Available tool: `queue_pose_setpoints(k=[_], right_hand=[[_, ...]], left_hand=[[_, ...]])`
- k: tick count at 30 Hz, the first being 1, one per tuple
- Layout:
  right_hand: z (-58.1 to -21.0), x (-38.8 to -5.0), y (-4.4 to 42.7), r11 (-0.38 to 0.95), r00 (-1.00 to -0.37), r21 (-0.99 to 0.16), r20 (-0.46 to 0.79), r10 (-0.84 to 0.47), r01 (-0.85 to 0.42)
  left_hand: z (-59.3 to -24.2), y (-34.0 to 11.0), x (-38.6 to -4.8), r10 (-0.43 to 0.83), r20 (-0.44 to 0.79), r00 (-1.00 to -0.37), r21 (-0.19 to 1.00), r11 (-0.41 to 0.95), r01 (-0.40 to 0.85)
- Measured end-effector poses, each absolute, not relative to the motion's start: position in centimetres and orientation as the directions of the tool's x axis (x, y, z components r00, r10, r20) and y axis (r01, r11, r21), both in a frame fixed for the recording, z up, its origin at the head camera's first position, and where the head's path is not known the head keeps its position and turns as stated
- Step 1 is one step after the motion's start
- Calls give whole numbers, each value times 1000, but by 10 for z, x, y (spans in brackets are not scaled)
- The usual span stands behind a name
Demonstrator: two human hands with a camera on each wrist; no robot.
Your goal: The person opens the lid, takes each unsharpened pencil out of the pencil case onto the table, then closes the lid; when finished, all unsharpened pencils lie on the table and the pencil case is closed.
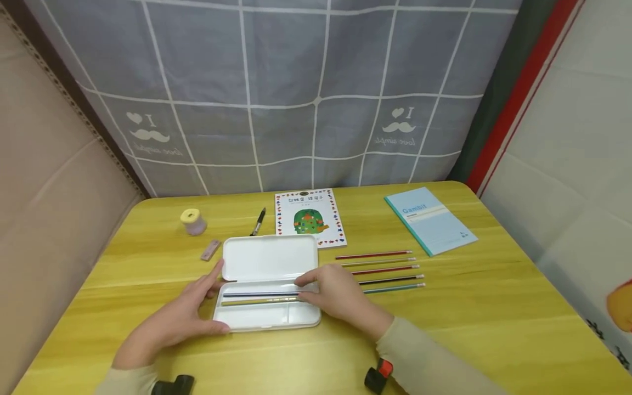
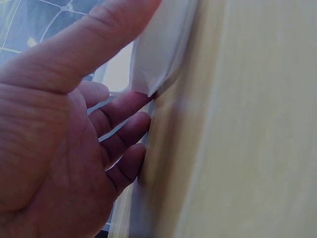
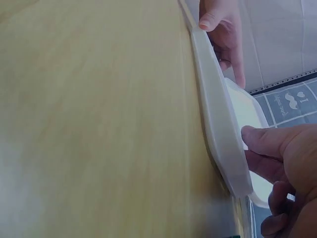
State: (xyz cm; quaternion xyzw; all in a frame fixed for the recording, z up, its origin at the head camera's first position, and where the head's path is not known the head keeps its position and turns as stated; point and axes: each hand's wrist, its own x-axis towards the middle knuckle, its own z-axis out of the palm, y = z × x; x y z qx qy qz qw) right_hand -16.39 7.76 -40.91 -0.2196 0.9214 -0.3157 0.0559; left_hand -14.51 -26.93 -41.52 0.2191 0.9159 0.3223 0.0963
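Observation:
A white pencil case lies open on the table, its lid folded back. Inside, a dark blue pencil and a gold pencil lie lengthwise. My left hand spans the case's left end, thumb at the front corner, index finger extended beside the lid. In the left wrist view, the other fingers are loosely bent beside the case wall. Over the case's right part is my right hand, thumb at the pencils' right ends, index finger apart from it. Its fingertips' contact with the pencils is hidden.
Several pencils lie in a row right of the case. Behind are a picture book, a black pen and a blue notebook. A small pink block and a yellow-lidded container stand left.

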Motion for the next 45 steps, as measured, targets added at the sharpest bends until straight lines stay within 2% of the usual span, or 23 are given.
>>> queue_pose_setpoints(k=[11, 20, 34, 42, 45], right_hand=[[-404, -166, 61, 784, -880, -463, -18, -474, -412], [-404, -162, 49, 814, -888, -388, 22, -460, -432], [-408, -162, 48, 798, -887, -427, 17, -462, -424], [-410, -160, 54, 780, -881, -422, 116, -459, -462], [-411, -160, 55, 766, -886, -454, 153, -437, -456]], left_hand=[[-412, -267, -146, 474, -41, -880, 649, 682, 337], [-412, -267, -143, 464, -52, -884, 653, 686, 321], [-413, -265, -142, 454, -55, -890, 636, 703, 319], [-414, -265, -141, 448, -50, -893, 631, 707, 319], [-414, -265, -141, 444, -44, -895, 629, 708, 321]])
